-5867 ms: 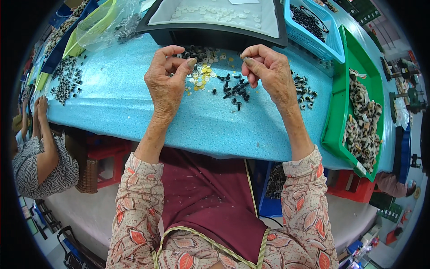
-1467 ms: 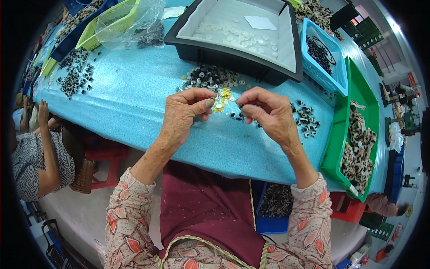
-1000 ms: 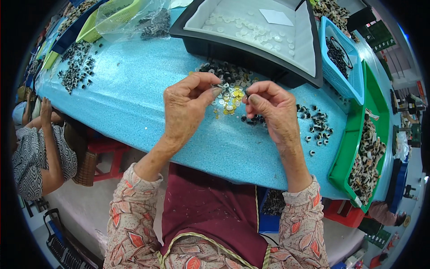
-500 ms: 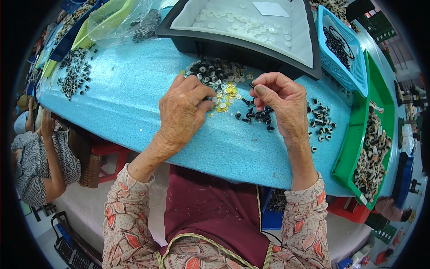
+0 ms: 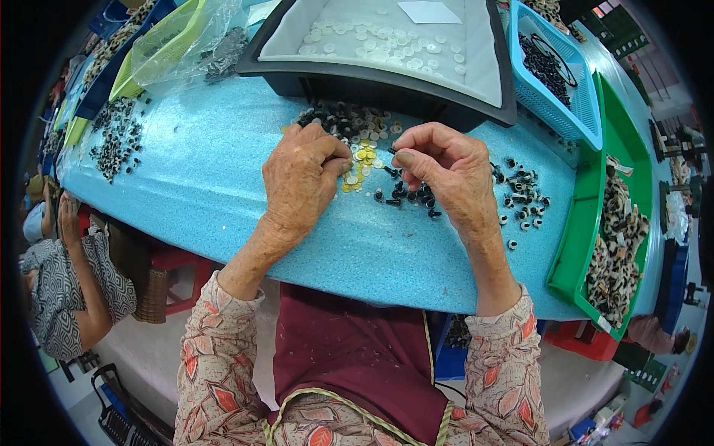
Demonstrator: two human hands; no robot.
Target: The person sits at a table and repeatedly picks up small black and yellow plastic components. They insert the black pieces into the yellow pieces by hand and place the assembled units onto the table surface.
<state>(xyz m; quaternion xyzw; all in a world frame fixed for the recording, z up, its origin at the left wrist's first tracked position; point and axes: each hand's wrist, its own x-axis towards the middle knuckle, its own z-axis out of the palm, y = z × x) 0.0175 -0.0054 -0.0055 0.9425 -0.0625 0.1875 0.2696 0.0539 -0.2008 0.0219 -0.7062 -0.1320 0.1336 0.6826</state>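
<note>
My left hand (image 5: pixel 300 181) is closed, thumb and fingertips pressed together beside a scatter of yellow and white discs (image 5: pixel 364 157); what they pinch, if anything, is hidden. Just to its right, my right hand (image 5: pixel 451 168) pinches a small black peg (image 5: pixel 393 150) between thumb and forefinger. Below that hand lies a loose group of black pegs (image 5: pixel 405 197). Beyond the discs, a heap of black and white small parts (image 5: pixel 346 117) rests against the tray's front. More black pegs with white rings (image 5: pixel 526 199) lie right of my right wrist.
A black tray (image 5: pixel 387 93) lined in white holds translucent discs. At right stand a blue basket (image 5: pixel 587 111) of black parts and a green bin (image 5: pixel 576 245) of spotted furry pieces. Small dark parts (image 5: pixel 117 140) and a clear bag (image 5: pixel 175 44) lie left. Another person (image 5: pixel 74 275) sits there.
The view has shifted slightly, so the table and trays appear farther left. My right hand with the black peg has come a little closer to my left hand, which stays pinched near the discs.
</note>
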